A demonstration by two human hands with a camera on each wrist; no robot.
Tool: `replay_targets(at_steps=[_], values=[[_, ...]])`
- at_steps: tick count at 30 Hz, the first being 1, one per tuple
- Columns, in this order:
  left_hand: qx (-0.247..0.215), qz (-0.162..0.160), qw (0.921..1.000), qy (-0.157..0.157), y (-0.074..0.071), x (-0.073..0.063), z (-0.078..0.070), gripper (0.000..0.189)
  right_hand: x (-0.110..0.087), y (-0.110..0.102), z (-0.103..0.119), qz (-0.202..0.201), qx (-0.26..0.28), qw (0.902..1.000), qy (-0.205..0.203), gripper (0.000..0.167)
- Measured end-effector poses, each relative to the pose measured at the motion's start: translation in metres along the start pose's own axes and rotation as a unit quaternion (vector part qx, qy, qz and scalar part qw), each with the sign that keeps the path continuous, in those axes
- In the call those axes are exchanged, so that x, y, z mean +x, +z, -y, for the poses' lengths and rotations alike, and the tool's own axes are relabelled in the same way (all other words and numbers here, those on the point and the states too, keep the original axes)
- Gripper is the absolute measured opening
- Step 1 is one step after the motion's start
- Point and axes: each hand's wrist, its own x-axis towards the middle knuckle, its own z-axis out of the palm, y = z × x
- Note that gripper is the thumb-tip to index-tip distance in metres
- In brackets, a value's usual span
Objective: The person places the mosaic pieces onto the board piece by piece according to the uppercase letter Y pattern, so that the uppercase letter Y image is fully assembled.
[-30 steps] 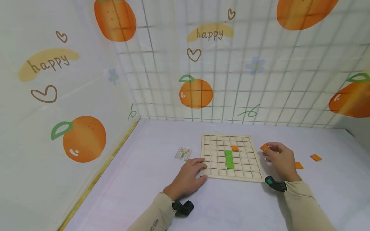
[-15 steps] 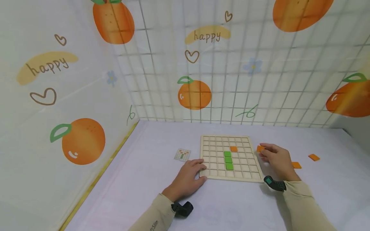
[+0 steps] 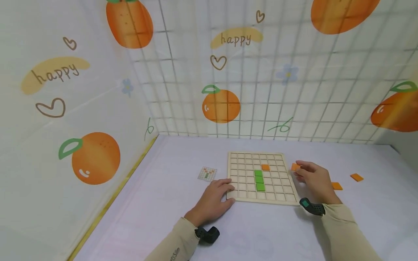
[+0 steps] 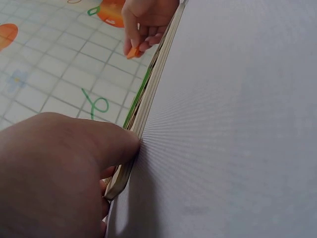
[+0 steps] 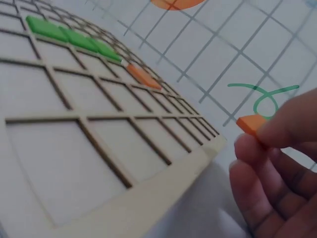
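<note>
A wooden grid board [image 3: 242, 182] lies on the table. Three green square tiles [image 3: 259, 179] form a column in it, and one orange tile [image 3: 265, 167] sits in a cell up and right of them. My left hand [image 3: 213, 199] rests at the board's near-left corner, fingers over the left edge; in the left wrist view its thumb [image 4: 116, 144] touches the front side. Just off the board's right edge, my right hand [image 3: 317, 181] pinches another orange square tile [image 5: 251, 123] between thumb and fingertips, held above the table.
To the left of the board lies a small pattern card [image 3: 207, 174] with a coloured grid. Two loose orange tiles lie on the right: one [image 3: 337, 186] partly behind the right hand, the other [image 3: 357, 177] farther right. A printed curtain [image 3: 183, 101] stands behind the table.
The tile in my right hand has shifted slightly left towards the board and turned, so its edges line up more with the grid. The left hand stays in place.
</note>
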Motion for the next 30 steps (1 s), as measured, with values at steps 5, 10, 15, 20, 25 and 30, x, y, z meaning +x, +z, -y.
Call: replay_targets(at_steps=[5,10,15,20,25,30], values=[[0.001,0.0,1.0,-0.001,0.0,0.001,0.001,0.036,-0.002,0.001,0.006,0.019,0.048,0.9987,-0.003,0.052],[-0.002,0.0,1.0,-0.001,-0.001,0.002,0.001,0.037,-0.003,0.003,0.009,0.03,0.052,0.998,-0.019,0.053],[-0.002,0.001,1.0,-0.002,-0.002,0.002,0.001,0.035,-0.004,0.007,0.013,0.048,0.022,0.9983,-0.025,0.055],[-0.011,0.005,0.9998,-0.015,-0.004,-0.001,-0.001,0.035,-0.007,0.015,0.017,0.078,-0.022,0.996,-0.039,0.055],[-0.013,0.002,0.9999,-0.01,-0.003,-0.002,-0.001,0.034,-0.006,0.021,0.017,0.079,-0.041,0.9948,-0.05,0.05],[-0.008,-0.002,1.0,0.001,0.001,0.0,-0.002,0.034,-0.003,0.021,0.015,0.073,-0.05,0.9949,-0.048,0.049]])
